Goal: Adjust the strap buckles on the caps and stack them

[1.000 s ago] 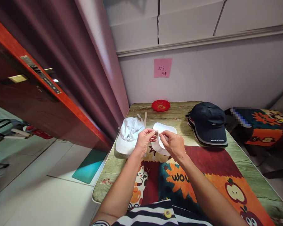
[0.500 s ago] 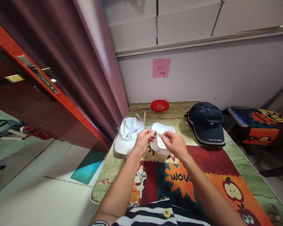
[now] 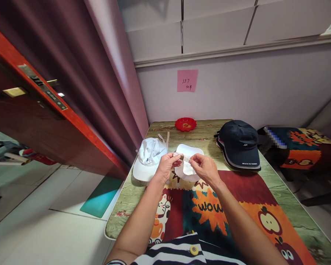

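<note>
The white baseball cap (image 3: 187,170) lies between the left hand (image 3: 167,166) and right hand (image 3: 206,170), each with fingertips pinched on its adjustment strap (image 3: 186,158).

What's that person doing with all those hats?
Someone in a striped top is working on a white cap's strap. The left hand pinches one part and the right hand another, with the white cap just below. A second pale cap sits to the left, and dark caps are stacked to the right.
</note>
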The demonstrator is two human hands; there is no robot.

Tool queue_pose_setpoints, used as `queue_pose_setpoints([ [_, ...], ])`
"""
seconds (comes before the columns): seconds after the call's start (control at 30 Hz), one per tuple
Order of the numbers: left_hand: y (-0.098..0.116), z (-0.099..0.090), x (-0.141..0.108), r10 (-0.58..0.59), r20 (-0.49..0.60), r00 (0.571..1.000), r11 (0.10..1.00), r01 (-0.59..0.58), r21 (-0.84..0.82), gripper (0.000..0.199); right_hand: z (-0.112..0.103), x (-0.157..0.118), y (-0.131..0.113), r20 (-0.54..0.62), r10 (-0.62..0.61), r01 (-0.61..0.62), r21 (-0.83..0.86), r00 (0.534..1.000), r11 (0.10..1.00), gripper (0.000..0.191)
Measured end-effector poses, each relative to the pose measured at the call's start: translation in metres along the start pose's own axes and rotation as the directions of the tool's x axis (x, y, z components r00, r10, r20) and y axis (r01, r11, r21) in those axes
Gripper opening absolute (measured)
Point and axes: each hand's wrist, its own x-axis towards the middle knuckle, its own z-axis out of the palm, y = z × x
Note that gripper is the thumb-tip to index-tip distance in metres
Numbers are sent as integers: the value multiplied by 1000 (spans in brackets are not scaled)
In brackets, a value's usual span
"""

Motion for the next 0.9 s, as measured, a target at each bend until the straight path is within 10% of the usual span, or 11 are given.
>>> queue_pose_setpoints([
  [0.43, -8, 5, -1, -18, 39, 999, 1000, 18, -3, 35, 4, 1, 0, 1, 3, -3, -15, 1000, 1000, 35],
  [0.73, 2, -6, 9, 140, 43, 989, 944, -146, 296, 38, 8, 3, 2, 4, 35, -35, 1, 999, 999, 33],
  [0.9, 25, -14, 22, 17, 299, 954, 838, -177, 517, 53, 8, 7, 3, 4, 3, -3, 59, 1000, 998, 33],
])
